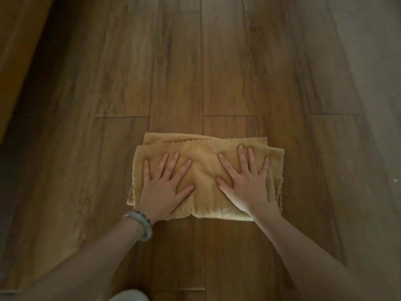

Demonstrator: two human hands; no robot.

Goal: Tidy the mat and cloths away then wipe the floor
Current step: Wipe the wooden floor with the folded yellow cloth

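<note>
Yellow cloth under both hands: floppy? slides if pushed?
Probably floppy: the cloth lies in soft folded layers with offset edges, so it would likely sag and unfold if lifted. Likely slides easily: the wooden floor looks smooth, and the left hand and right hand press flat on the cloth. Layers may bunch when pushed.

Pale bangle [145,229] beside a beaded bracelet [143,215]; white speck [395,180] far right.
</note>
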